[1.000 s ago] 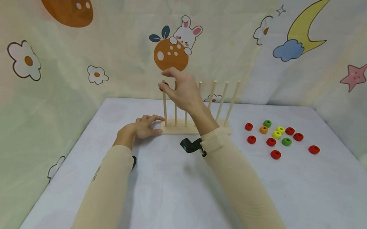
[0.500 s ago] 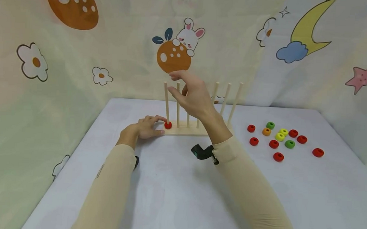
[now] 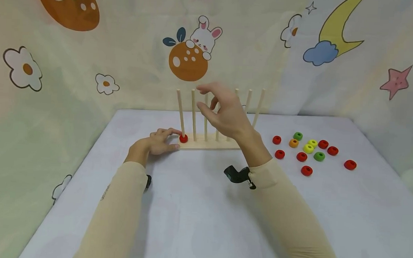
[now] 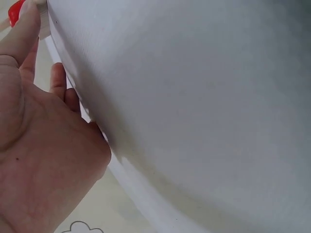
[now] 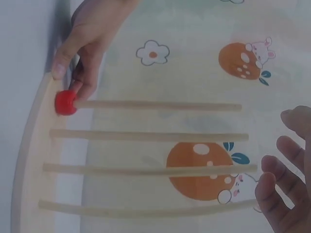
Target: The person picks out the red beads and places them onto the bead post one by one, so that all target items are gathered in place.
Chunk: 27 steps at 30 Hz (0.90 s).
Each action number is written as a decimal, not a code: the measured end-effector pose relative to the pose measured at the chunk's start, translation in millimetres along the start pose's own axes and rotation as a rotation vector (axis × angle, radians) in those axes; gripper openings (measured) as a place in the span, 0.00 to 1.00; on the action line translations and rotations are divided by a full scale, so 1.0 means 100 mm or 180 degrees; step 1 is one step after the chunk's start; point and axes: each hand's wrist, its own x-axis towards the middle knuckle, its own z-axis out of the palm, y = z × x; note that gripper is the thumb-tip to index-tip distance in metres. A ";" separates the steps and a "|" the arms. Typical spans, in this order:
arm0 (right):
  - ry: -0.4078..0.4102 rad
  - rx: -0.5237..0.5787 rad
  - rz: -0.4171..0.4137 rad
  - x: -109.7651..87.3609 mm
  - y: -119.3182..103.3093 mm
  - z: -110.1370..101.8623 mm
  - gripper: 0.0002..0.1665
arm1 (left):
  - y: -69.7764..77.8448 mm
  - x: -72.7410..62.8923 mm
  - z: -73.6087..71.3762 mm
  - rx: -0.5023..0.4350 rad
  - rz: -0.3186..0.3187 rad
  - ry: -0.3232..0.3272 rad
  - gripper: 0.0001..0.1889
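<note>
A wooden peg stand [image 3: 209, 145] with a row of upright pegs stands toward the back of the table. At the foot of its leftmost peg sits a red bead [image 3: 183, 138], threaded on and down at the base; the right wrist view shows the same bead [image 5: 65, 103]. My left hand [image 3: 157, 143] holds the stand's left end between thumb and index finger, beside that bead. Raised in front of the pegs is my right hand [image 3: 226, 111], fingers loosely curved and thumb apart, with nothing between them. It hides parts of the middle pegs in the head view.
Loose beads lie scattered right of the stand: several red ones [image 3: 306, 170], an orange bead [image 3: 294, 143], two yellow ones [image 3: 308, 149] and two green ones [image 3: 319, 156]. A printed cloth [image 3: 137, 45] hangs behind the table.
The red bead, at the top of the leftmost peg a second ago, has dropped to its foot. My right hand has let go and moved right. My left hand stays at the stand's end.
</note>
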 end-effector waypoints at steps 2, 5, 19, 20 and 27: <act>-0.0034 -0.0008 0.0017 -0.05 0.03 -0.06 0.21 | 0.01 0.01 0.00 -0.0011 0.0009 0.0003 0.35; -0.0072 0.0010 0.0020 -0.12 0.06 -0.14 0.22 | 0.01 0.01 -0.01 0.0010 0.0016 -0.0019 0.35; -0.0249 -0.0227 0.0080 -0.33 0.12 -0.39 0.20 | -0.01 0.04 -0.01 0.0065 0.0042 0.0004 0.34; -0.0265 -0.0243 0.0104 -0.36 0.13 -0.42 0.20 | 0.00 0.04 -0.01 0.0057 0.0046 0.0002 0.34; -0.0331 -0.0362 0.0218 -0.61 0.24 -0.60 0.22 | -0.01 0.03 0.00 0.0087 0.0068 -0.0001 0.34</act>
